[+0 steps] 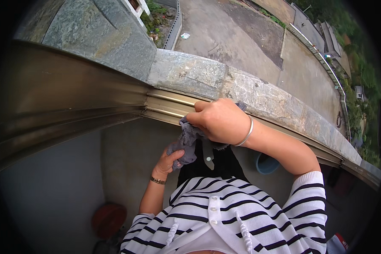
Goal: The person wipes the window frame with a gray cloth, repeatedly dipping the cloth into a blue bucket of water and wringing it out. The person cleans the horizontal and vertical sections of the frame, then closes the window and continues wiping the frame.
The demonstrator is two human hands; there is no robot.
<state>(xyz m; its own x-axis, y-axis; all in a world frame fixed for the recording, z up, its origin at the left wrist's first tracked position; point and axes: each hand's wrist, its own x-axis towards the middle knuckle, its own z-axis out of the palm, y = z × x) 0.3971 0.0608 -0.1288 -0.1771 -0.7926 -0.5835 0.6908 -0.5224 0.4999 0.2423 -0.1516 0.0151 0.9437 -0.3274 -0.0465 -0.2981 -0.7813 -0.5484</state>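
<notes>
A grey cloth (187, 136) hangs between my two hands at a metal window track (168, 106). My right hand (223, 120), a silver bangle at its wrist, is closed on the cloth's upper part over the track's rails. Below the track, nearer my body, my left hand (170, 160) grips the cloth's lower end, thumb on top. That wrist wears a metal-banded watch or bracelet (158, 180). Part of the cloth shows beyond and below my right hand; my palm and most right fingertips are hidden.
A stone ledge (190, 71) runs outside the track, with a paved yard (228, 35) far below. The brown metal window frame (66, 85) rises at the left. Inside, a blue basin (266, 164) lies low at the right and a round red object (109, 220) at the lower left.
</notes>
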